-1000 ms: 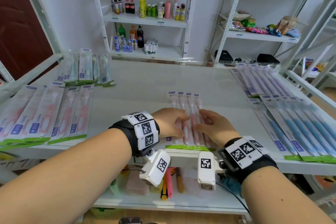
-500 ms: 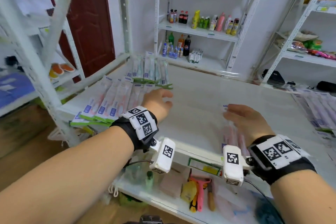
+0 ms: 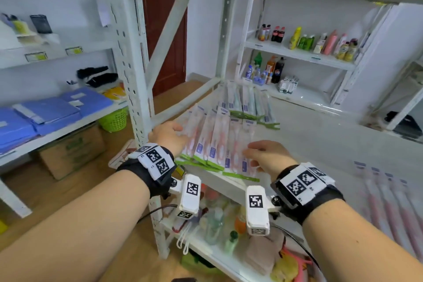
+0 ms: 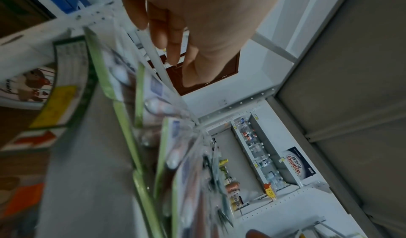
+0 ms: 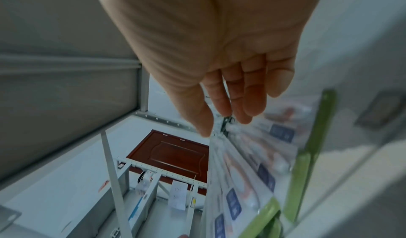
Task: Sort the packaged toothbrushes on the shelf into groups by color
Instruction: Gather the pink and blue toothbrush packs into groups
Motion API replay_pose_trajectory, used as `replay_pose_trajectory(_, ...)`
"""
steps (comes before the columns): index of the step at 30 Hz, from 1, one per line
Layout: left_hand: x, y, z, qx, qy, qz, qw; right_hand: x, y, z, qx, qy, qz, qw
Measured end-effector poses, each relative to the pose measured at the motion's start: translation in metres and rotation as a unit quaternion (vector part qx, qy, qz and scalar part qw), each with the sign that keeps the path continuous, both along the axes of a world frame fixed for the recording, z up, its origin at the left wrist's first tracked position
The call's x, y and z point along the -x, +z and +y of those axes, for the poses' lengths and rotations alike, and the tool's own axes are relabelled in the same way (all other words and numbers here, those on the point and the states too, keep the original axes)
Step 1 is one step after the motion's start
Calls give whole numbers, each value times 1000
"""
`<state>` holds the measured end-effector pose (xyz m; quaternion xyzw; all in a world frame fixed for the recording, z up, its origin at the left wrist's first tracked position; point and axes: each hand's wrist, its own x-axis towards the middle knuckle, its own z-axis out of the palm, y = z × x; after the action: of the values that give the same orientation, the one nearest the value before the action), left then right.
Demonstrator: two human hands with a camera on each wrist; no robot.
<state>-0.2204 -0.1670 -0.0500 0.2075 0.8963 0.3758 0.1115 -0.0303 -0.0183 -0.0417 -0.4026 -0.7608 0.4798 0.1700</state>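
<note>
Several pink toothbrush packs (image 3: 212, 142) with green bottom strips lie fanned side by side at the shelf's front left corner. My left hand (image 3: 174, 134) rests with straight fingers on the left edge of this group, and my right hand (image 3: 256, 153) touches its right edge. In the left wrist view the left hand (image 4: 175, 38) has its fingers stretched over the packs (image 4: 153, 106). In the right wrist view the right hand (image 5: 232, 99) is flat above the packs (image 5: 252, 163). A group of green packs (image 3: 247, 105) lies just behind. More pink packs (image 3: 389, 201) lie blurred at the right.
The white shelf board (image 3: 320, 139) stretches right and back. An upright post (image 3: 135, 75) stands close to my left hand. A lower shelf (image 3: 217, 220) holds bottles and cloths. A cardboard box (image 3: 71, 151), a green basket (image 3: 113, 120) and blue folders (image 3: 45, 112) sit left.
Both hands left the pink packs in the shelf's middle and moved left to the pink group at the front corner, where they now flank it. The view swung left.
</note>
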Motion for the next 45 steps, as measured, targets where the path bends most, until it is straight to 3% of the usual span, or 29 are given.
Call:
replay_pose_trajectory(7, 18, -12, -2, -37, -84, -86, 992, 52, 0, -21, -60, 29, -82, 994)
replay_pose_trajectory(14, 29, -18, 6, -35, -125, -91, 987, 80, -4, -17, -118, 40, -196, 973)
replay_pose_trajectory(22, 40, -20, 8, 15, -167, -81, 982, 92, -6, -11, -72, 42, -221, 972)
replay_pose_trajectory(33, 42, -15, 5, -11, -170, -115, 979, 69, 3, 3, 0, 34, -170, 985)
replay_pose_trajectory(37, 40, -16, 4, -86, -103, -171, 976, 48, 5, 6, 32, 29, -137, 990)
replay_pose_trajectory(41, 36, -13, -1, -153, -45, -208, 965, 20, 5, 2, 110, 43, -51, 992)
replay_pose_trajectory(45, 21, 0, 6, -213, -21, -175, 961, -13, 8, 12, 149, 30, 9, 988)
